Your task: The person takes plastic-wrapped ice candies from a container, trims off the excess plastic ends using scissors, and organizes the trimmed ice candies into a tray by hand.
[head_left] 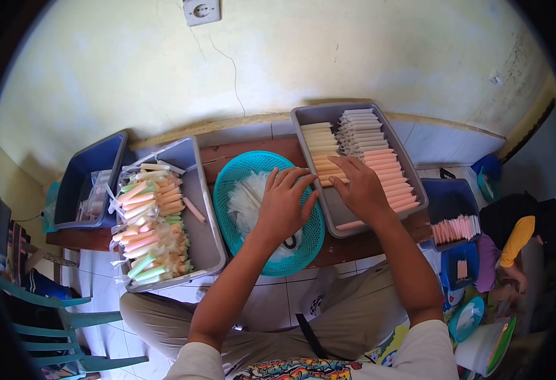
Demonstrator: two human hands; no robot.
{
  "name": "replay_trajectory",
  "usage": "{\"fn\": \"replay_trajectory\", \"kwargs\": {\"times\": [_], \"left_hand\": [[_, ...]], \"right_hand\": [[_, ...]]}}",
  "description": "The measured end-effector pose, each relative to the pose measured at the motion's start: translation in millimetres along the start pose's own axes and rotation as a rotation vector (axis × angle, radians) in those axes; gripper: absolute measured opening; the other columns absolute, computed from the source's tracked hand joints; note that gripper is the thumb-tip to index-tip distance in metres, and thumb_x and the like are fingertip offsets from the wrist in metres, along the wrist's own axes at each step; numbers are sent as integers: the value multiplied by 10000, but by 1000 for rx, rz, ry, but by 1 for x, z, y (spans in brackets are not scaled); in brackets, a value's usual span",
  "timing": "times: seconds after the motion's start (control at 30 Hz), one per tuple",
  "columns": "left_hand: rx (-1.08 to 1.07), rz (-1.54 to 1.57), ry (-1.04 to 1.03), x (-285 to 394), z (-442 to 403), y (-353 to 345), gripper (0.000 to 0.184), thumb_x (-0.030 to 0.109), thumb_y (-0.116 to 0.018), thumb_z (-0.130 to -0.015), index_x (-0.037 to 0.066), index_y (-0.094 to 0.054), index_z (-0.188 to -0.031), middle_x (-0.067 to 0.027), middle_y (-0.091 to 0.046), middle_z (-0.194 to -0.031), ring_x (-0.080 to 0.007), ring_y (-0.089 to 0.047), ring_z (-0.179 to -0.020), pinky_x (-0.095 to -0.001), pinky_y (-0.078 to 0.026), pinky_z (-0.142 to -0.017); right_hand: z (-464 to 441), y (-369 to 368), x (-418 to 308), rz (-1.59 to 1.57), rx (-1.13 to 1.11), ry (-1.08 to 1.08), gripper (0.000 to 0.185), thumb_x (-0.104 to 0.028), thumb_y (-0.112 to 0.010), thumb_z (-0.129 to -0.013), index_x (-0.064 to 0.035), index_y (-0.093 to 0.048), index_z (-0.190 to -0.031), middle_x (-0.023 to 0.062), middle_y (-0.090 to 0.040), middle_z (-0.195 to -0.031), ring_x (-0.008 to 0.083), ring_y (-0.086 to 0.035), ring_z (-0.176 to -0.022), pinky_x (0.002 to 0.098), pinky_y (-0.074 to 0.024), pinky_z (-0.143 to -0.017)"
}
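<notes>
My left hand (285, 206) is above the right side of a turquoise basket (316, 237), fingers spread and palm down. Clear plastic bags (247, 201) lie in the basket, with a dark-handled tool (290, 242), perhaps scissors, partly under my wrist. Over the grey tray (304, 126), my right hand (361, 193) has its thumb and fingers apart, touching the pale orange sticks (326, 168). These slim, plastic-wrapped sticks look like ice pops. Pink sticks (389, 174), greyish-brown sticks (360, 130) and cream sticks (319, 139) lie in rows there. My palms hide part of the sticks.
Another grey tray (205, 237) on the left holds a heap of bagged coloured sticks (151, 221). Beyond it stands a dark blue bin (78, 180). At right are blue bins (446, 196) with pink packs, and another person's yellow sleeve (520, 239). A green chair (69, 318) stands lower left.
</notes>
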State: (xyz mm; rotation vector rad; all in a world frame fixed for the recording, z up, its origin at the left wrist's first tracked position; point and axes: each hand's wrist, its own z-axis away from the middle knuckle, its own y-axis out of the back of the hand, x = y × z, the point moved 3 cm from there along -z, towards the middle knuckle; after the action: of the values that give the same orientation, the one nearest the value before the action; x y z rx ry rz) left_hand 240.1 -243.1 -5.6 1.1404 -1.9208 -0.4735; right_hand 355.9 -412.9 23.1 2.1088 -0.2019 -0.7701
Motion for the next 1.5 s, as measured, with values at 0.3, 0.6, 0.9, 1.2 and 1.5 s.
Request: {"fn": "replay_trajectory", "kwargs": {"times": [0.3, 0.6, 0.9, 1.2, 1.5], "left_hand": [[98, -137, 44, -3, 43, 67, 360, 189, -801, -952, 112, -734, -1297, -92, -716, -1330, -316, -666, -1263, -587, -379, -1234], [157, -165, 154, -17, 75, 103, 344, 154, -803, -938, 110, -741, -1274, -84, -723, -1290, -306, -678, -1231, -582, -399, -1216], [188, -178, 240, -33, 93, 131, 311, 136, -793, -944, 96, -743, -1248, -90, -733, -1273, -327, -685, -1206, -601, -408, -1201], [284, -273, 244, -58, 114, 193, 275, 87, -782, -936, 57, -752, -1208, -133, -766, -1158, -365, -709, -1106, -555, -465, -1133], [310, -459, 272, -106, 139, 257, 246, 51, -779, -917, 33, -772, -1162, -170, -768, -1131, -398, -698, -1084, -485, -535, -980]], "right_hand": [[6, -20, -81, -133, 7, 157, 431, -176, -757, -987, -57, -674, -1393, 167, -709, -1296, 392, -706, -1169, 461, -584, -981], [1, -56, -112, -194, -80, 271, 449, -168, -807, -944, -37, -697, -1359, 167, -708, -1312, 385, -702, -1184, 456, -578, -1007], [-7, -74, -141, -258, -142, 311, 453, -228, -810, -947, -24, -700, -1337, 167, -721, -1294, 381, -712, -1160, 448, -583, -995], [-34, -107, -196, -349, -115, 440, 413, -178, -816, -941, -25, -696, -1306, 178, -735, -1203, 394, -734, -1058, 442, -608, -891], [-79, -182, -247, -465, -96, 427, 364, -138, -802, -939, -27, -692, -1268, 196, -738, -1143, 414, -739, -969, 472, -606, -838]]}}
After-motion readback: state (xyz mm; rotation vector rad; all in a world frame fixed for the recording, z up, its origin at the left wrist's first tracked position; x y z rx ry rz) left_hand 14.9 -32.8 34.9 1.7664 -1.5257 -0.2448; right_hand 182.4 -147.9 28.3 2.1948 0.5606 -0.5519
